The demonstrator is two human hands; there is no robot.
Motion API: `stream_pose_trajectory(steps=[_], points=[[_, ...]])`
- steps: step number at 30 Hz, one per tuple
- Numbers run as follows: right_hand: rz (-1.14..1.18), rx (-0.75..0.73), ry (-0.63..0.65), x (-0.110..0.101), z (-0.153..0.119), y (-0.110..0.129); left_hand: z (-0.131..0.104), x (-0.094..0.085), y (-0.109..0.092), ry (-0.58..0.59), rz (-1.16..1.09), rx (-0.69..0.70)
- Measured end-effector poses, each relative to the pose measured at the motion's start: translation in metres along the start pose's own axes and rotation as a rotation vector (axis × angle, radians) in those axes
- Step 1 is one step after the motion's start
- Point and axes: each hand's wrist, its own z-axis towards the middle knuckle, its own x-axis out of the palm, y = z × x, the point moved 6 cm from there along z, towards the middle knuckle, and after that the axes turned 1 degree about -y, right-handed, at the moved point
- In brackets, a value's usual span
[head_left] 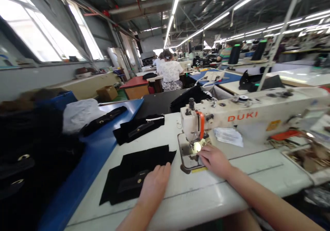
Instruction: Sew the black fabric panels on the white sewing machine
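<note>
My left hand (pixel 155 183) rests on the right part of a black fabric piece (pixel 146 158), its fingers together at the fabric's edge. That piece lies flat on the white sewing table and bears a strap with a small gold stud. My right hand (pixel 213 158) is beside the needle area of the white sewing machine (pixel 219 112), fingertips pinched together near the lit presser foot; whatever they hold is too small to make out. Behind the first piece lies a second black piece (pixel 139 129) with a white strip on it.
Paper labels (pixel 228 136) lie under the machine arm. At the right is a tray (pixel 306 169) of small items. A blue surface (pixel 77 176) with black goods runs along the left. A person (pixel 171 71) sits ahead, back turned.
</note>
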Motion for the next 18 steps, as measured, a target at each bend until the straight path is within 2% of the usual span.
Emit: stream_pose_trajectory(steps=[2, 5, 7, 9, 10, 13, 16, 18], points=[[-0.003, 0.007, 0.013, -0.002, 0.001, -0.001, 0.020, -0.004, -0.008, 0.009, -0.046, -0.012], [0.011, 0.041, -0.038, -0.016, -0.004, -0.014, 0.042, -0.015, -0.005, -0.042, -0.067, -0.072], [-0.022, 0.120, -0.120, -0.033, -0.013, -0.035, 0.049, -0.020, -0.005, -0.099, -0.077, -0.105], [-0.108, 0.246, -0.170, -0.051, -0.024, -0.063, 0.052, -0.023, -0.013, -0.136, -0.107, -0.082], [-0.163, 0.310, -0.156, -0.057, -0.030, -0.077, 0.052, -0.023, -0.019, -0.153, -0.135, -0.050], [-0.275, 0.421, 0.002, -0.064, -0.039, -0.109, 0.049, -0.025, -0.029, -0.240, -0.263, 0.035], [-0.312, 0.423, 0.077, -0.061, -0.040, -0.118, 0.047, -0.021, -0.021, -0.342, -0.365, 0.069], [-0.344, 0.422, 0.077, -0.058, -0.039, -0.119, 0.046, -0.011, -0.012, -0.346, -0.361, 0.075]])
